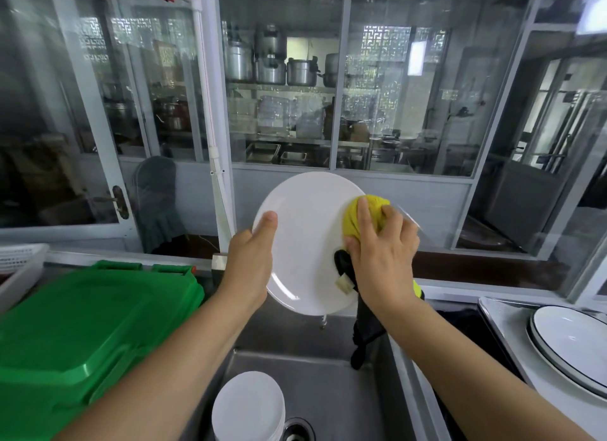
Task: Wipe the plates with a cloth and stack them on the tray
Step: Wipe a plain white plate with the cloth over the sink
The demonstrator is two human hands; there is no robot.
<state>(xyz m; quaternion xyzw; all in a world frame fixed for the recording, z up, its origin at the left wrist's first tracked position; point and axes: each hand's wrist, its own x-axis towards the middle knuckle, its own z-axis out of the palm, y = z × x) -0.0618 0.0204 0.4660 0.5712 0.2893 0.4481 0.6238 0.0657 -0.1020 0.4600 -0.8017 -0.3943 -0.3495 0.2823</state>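
My left hand [251,260] grips the left rim of a white plate [305,230], held upright over the steel sink [328,384], thumb on its face. My right hand [382,253] presses a yellow and black cloth [356,217] against the plate's right side; the cloth's black end hangs down below my wrist. A stack of white plates [248,407] stands in the sink by the drain. On the right, black-rimmed plates [571,342] lie stacked on a steel tray [502,319].
A green plastic lid or bin [85,325] lies left of the sink. A white basket [19,263] sits at the far left. Glass partitions [295,79] rise behind the counter, with pots on shelves beyond them.
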